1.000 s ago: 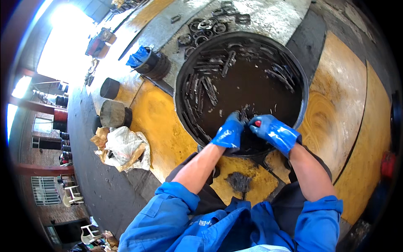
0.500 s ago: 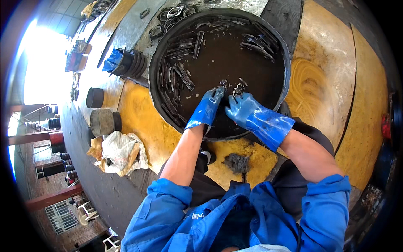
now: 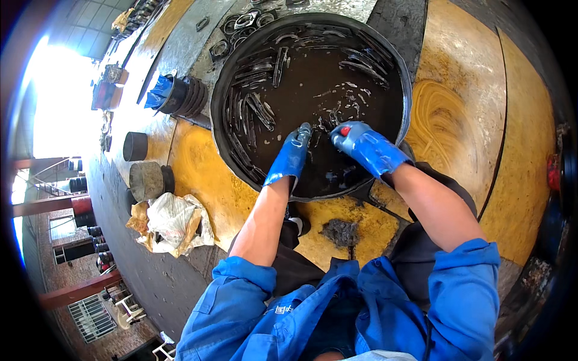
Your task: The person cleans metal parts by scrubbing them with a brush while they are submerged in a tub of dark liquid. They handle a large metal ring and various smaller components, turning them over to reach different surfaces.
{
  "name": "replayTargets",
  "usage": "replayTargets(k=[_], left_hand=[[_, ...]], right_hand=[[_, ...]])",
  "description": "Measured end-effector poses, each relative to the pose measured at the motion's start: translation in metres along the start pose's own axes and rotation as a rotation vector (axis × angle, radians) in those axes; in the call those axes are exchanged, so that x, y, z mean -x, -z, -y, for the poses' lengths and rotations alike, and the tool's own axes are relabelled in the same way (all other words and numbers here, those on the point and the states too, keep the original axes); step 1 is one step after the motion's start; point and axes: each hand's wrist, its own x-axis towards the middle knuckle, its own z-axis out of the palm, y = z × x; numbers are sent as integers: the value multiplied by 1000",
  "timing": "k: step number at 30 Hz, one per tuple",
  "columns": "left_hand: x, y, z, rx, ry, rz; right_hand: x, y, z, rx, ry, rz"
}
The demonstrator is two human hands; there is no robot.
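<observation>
Murk hides most of what matters here: the dark oily liquid in the big round black basin covers whatever lies under its surface, and the fingertips of both blue-gloved hands dip into it. The left hand points down into the liquid with its fingers together and stretched out; whether they touch anything below cannot be told. The right hand curls at the knuckles, its fingers bent inward around a small dark piece that breaks the surface just ahead of them, with a red spot showing at the thumb; how firmly they clamp it is not clear.

Beyond the left hand's fingertips, long curved dark metal strips lie stacked along the basin's inner wall, and more strips lie at the far side past the right hand's fingers. Pale flecks float between the two hands.

Outside the basin, past its far rim, several metal rings sit on a grey surface. Well off to the left of the left hand stands a stack of dark rings with a blue glove draped on it, two short cylinders, and a crumpled pale bag. A grey wad lies on the yellow-stained floor behind the wrists, between the person's knees.
</observation>
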Motion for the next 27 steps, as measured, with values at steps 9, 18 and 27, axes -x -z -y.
replayTargets(k=[9, 18, 27], left_hand=[[-2, 1, 6, 187, -1, 75], [-7, -2, 7, 158, -58, 106], [-3, 9, 3, 89, 64, 116]], right_hand=[[-8, -14, -16, -1227, -512, -87], [0, -20, -14, -146, 115, -5], [11, 21, 4, -43, 71, -229]])
